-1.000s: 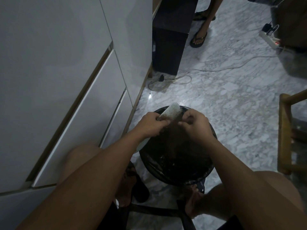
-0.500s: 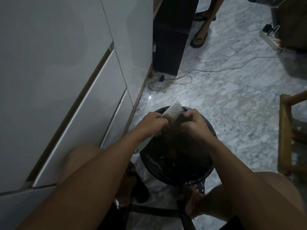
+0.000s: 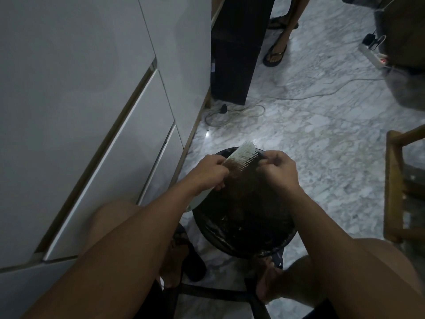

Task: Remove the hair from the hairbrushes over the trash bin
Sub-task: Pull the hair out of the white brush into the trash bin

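Left hand [image 3: 208,172] grips handle of white hairbrush [image 3: 243,155], fingers wrapped tight, brush head tilted toward 1 o'clock, bristles facing right. Right hand [image 3: 277,170] just beside bristles at 3 o'clock of brush, fingers pinched narrow; whether hair is caught between them, cannot tell. Both over black-lined trash bin [image 3: 243,229] on marble floor [image 3: 322,139]. White cabinet [image 3: 80,111] at 9 o'clock.

We find no text, label, brand, number or sign that we can read anywhere around the trash bin [image 3: 243,226]; its liner and the cabinet fronts [image 3: 80,111] beside it show none.
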Available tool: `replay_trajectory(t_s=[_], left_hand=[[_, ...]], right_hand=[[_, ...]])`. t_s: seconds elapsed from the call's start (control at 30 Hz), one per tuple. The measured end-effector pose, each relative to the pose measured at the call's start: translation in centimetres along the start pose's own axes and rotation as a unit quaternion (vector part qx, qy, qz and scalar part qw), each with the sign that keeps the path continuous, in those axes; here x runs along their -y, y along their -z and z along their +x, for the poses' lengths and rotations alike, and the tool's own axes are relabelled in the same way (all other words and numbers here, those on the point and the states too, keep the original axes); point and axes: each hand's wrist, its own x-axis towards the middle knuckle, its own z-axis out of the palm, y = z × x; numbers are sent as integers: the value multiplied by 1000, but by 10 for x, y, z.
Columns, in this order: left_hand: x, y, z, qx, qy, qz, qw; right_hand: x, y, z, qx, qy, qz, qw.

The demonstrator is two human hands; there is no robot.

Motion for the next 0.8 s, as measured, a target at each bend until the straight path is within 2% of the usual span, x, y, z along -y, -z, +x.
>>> replay_trajectory(t_s=[0.07, 0.1, 0.23, 0.53, 0.7, 0.8], left_hand=[[0, -1, 0, 18, -5, 1, 1000], [0, -1, -1, 25, -8, 3, 1000], [2, 0, -2, 24, -26, 0, 999], [1, 3, -1, -13, -14, 4, 1000], [1, 7, 2, -43, 21, -34, 998], [0, 5, 2, -25, 22, -60, 998]], right_hand=[[5, -2, -3, 70, -33, 120, 990], [8, -3, -6, 99, -36, 143, 984], [11, -5, -13, 144, -3, 110, 983], [3, -1, -7, 72, 37, -35, 996], [0, 8, 4, -5, 8, 6, 1000], [2, 4, -1, 20, 47, -37, 998]])
